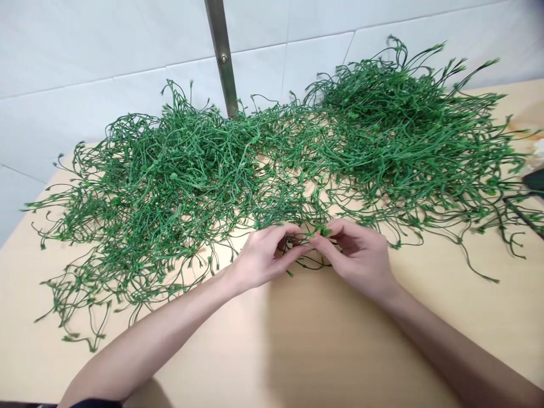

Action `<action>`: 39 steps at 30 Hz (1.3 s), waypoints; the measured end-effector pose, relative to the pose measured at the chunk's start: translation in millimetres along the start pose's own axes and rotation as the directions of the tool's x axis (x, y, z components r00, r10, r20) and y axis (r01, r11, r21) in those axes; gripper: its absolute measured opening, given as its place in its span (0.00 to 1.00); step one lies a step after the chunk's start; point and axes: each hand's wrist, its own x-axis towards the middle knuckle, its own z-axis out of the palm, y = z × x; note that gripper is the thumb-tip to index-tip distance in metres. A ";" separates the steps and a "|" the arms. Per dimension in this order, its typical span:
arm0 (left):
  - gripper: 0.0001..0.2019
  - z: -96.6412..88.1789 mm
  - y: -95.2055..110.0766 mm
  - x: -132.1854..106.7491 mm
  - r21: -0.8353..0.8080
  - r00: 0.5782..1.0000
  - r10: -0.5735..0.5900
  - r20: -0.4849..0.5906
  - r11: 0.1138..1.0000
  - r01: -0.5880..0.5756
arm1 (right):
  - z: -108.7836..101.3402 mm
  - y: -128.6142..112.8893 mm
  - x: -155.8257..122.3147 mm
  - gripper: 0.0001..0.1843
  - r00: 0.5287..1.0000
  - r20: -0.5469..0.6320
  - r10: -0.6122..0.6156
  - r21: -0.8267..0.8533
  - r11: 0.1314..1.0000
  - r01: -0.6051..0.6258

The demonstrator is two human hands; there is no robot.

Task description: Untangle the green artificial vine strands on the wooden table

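My left hand and my right hand meet at the near edge of a spread of thin green artificial plant stems. Between their fingertips is a green plastic stem with small leafy tips. The left thumb and forefinger pinch one part of it, and the right thumb and forefinger close on it just beside them. Part of this stem is hidden by the fingers. More loose stems lie right behind and under the hands. A dense heap of stems spreads to the left, and a taller heap stands to the right.
All of this lies on a light wooden table. Behind it is a pale tiled wall with an upright metal post between the heaps. A dark object shows partly at the right edge.
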 end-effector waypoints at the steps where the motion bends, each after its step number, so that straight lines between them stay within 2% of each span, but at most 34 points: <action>1: 0.11 -0.2 0.5 0.2 -0.002 1.000 0.006 -0.012 1.000 -0.006 | 0.2 0.7 -0.2 0.13 1.000 -0.001 0.005 -0.005 1.000 -0.005; 5: 0.09 -1.8 3.2 1.9 0.009 0.998 0.046 -0.046 0.999 -0.046 | 0.9 1.1 0.4 0.13 0.999 0.041 -0.016 0.023 1.000 0.015; 9: 0.04 -2.1 1.7 1.1 0.019 0.995 0.069 -0.068 0.997 -0.068 | 0.1 -0.3 0.7 0.05 0.992 0.112 -0.049 0.043 0.998 0.045; 13: 0.04 -1.0 -1.9 -0.4 0.019 0.993 0.086 -0.078 0.996 -0.085 | -2.0 -0.4 0.6 0.11 0.980 0.145 -0.136 0.023 0.991 0.134; 17: 0.04 -0.6 -2.4 0.2 0.031 0.995 0.079 -0.064 0.997 -0.077 | -3.5 -1.8 2.2 0.07 0.976 0.111 -0.188 -0.024 0.981 0.191; 26: 0.06 -0.7 -0.8 -0.8 0.018 0.999 -0.043 0.017 0.999 0.043 | -2.5 2.3 4.2 0.04 0.985 0.035 -0.168 -0.065 0.983 0.170; 32: 0.04 -1.5 -0.2 1.4 0.047 0.999 -0.022 0.025 0.999 0.021 | -3.3 2.6 4.1 0.08 0.975 0.083 -0.208 -0.062 0.975 0.213; 39: 0.08 -1.2 -3.0 0.1 0.067 0.999 0.016 0.033 0.998 -0.019 | -1.2 -0.3 2.1 0.10 0.962 0.112 -0.249 -0.058 0.965 0.257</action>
